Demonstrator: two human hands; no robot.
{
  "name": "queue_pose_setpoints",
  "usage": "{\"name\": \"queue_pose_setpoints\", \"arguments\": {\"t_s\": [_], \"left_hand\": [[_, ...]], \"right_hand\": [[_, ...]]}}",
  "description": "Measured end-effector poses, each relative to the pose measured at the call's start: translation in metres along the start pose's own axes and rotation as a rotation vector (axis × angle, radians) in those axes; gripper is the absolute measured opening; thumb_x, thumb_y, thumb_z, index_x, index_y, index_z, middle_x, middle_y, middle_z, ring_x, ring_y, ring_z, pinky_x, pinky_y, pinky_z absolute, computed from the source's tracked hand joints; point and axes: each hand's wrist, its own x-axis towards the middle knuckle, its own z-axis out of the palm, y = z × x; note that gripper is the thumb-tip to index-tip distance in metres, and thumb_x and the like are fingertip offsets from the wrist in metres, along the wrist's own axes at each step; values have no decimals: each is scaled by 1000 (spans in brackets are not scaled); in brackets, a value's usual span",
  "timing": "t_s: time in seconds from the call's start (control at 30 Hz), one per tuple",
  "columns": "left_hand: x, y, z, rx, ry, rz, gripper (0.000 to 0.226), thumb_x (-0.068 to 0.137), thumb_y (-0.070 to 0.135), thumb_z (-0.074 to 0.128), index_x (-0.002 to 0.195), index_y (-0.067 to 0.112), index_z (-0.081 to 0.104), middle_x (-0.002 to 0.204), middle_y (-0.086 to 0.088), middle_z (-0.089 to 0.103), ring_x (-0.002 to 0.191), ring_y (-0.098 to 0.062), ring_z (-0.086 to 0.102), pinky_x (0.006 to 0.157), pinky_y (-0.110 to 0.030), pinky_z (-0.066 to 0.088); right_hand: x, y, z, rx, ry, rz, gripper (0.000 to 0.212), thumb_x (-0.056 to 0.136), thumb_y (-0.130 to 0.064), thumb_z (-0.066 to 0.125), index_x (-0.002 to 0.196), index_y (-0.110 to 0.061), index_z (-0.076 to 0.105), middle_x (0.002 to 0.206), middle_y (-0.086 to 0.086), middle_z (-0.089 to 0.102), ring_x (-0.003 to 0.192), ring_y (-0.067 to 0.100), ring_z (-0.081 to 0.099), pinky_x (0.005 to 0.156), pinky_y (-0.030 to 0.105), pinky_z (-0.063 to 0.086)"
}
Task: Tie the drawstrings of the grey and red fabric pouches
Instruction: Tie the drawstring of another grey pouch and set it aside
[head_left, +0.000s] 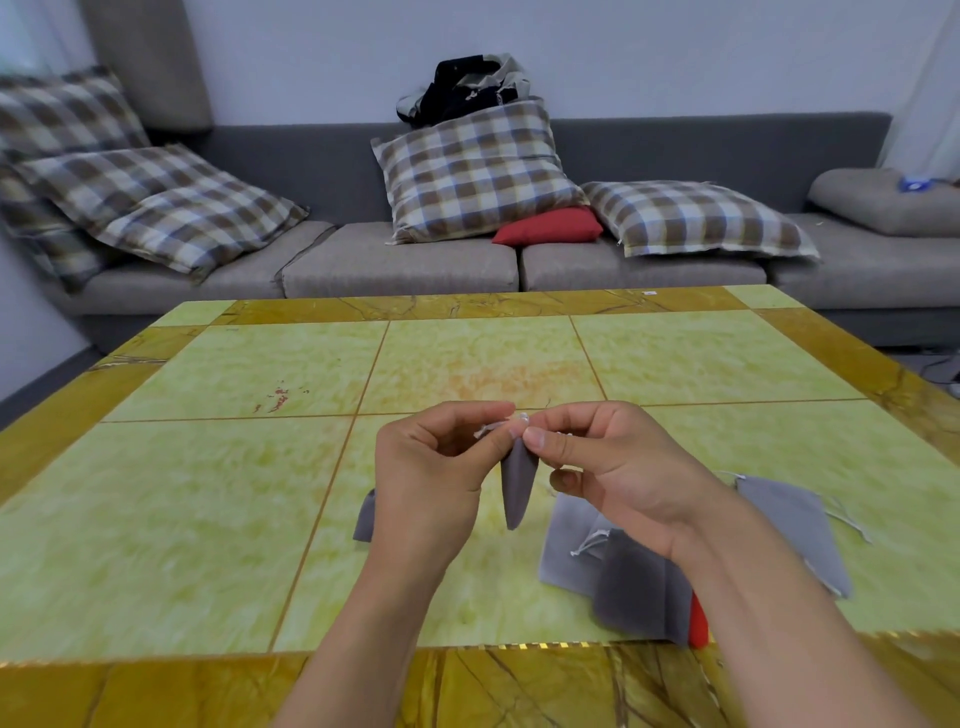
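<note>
From the head view, your left hand (431, 467) and right hand (618, 467) meet above the middle of the green-and-yellow tiled bench (234, 467). Both are closed in a pinch on the pale drawstring (506, 423) at the top of a grey pouch (518, 491), thumb and forefinger tips almost touching each other across the cord. The pouch hangs down from that pinch, gathered narrow, its lower tip clear of your palms and over the bench surface.

To the near right, partly under your right forearm, a loose heap of grey pouches (639, 587) lies flat on the bench, with white cord ends showing on top. Another grey pouch (795, 519) lies just right of your forearm, its strings trailing right. A sliver of a red pouch (698, 623) peeks out at the near edge of the heap. At the left of your left wrist, a corner of one more grey piece (364, 517) shows; the rest is hidden.

Beyond the far edge of the bench stands a grey sofa (405, 260) carrying checked cushions (478, 166) and a red cushion (550, 226).
</note>
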Motion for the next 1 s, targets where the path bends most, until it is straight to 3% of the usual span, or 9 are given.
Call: {"name": "queue_pose_setpoints", "arguments": {"t_s": [0.1, 0.3, 0.5, 0.57, 0.67, 0.73, 0.8, 0.87, 1.0], "left_hand": [[1, 3, -3, -25, -39, -15, 11, 74, 3, 80, 79, 12, 77, 73, -2, 77, 72, -13, 74, 67, -19, 56], [4, 3, -9, 25, -155, 23, 16, 81, 0, 73, 86, 14, 78, 80, 0, 78, 81, -12, 74, 73, -17, 54], [4, 6, -7, -54, -109, -25, 11, 76, 0, 78, 80, 10, 78, 72, -6, 76, 69, -11, 69, 64, -15, 52], [5, 7, -9, -106, -105, -57, 12, 74, -1, 78, 78, 10, 77, 69, -2, 75, 68, -8, 68, 64, -14, 51], [4, 6, -9, -133, -99, -57, 13, 74, -1, 78, 79, 11, 77, 73, -1, 76, 71, -8, 69, 66, -15, 52], [3, 6, -7, -86, -85, -2, 14, 75, 0, 78, 79, 13, 76, 72, 1, 75, 70, -8, 70, 65, -16, 52], [3, 6, -5, -33, -70, 64, 14, 76, 0, 78, 79, 13, 75, 71, 1, 75, 67, -9, 70, 64, -16, 52], [3, 6, -5, -15, -62, 101, 12, 76, 0, 78, 80, 11, 75, 71, 0, 75, 66, -9, 71, 63, -16, 52], [2, 5, -6, -14, -63, 108, 10, 75, 2, 79, 81, 8, 74, 72, -4, 75, 67, -12, 72, 63, -18, 53]], "right_hand": [[0, 1, 1, 43, -56, 17, 31, 75, -23, 74, 99, -2, 72, 111, 18, 72, 86, 12, 60, 65, 22, 40], [2, 1, -1, 86, -77, 26, 18, 78, -22, 71, 90, -9, 74, 84, 2, 62, 72, 9, 51, 60, 19, 42], [2, 3, -1, 48, -114, 25, 40, 90, -25, 64, 113, 7, 64, 109, 23, 58, 100, 27, 42, 84, 43, 33], [2, 2, 3, 45, -120, 0, 41, 90, -27, 62, 114, 6, 64, 125, 38, 53, 102, 27, 41, 82, 39, 35], [1, 0, 7, 31, -128, -31, 38, 91, -29, 59, 110, 3, 65, 134, 40, 42, 103, 26, 42, 77, 34, 36], [1, -1, 8, -12, -113, -49, 35, 92, -29, 58, 108, 0, 68, 130, 37, 49, 101, 25, 44, 78, 37, 34], [2, -1, 8, -63, -87, -66, 37, 91, -29, 56, 105, 3, 66, 111, 33, 60, 93, 23, 46, 74, 34, 36], [1, -3, 8, -88, -62, -78, 34, 90, -30, 56, 99, 1, 67, 90, 14, 59, 81, 15, 47, 66, 27, 39], [1, -6, 11, -116, -42, -74, 23, 98, -24, 54, 88, -11, 70, 82, 4, 58, 76, 13, 49, 66, 27, 40]]}}
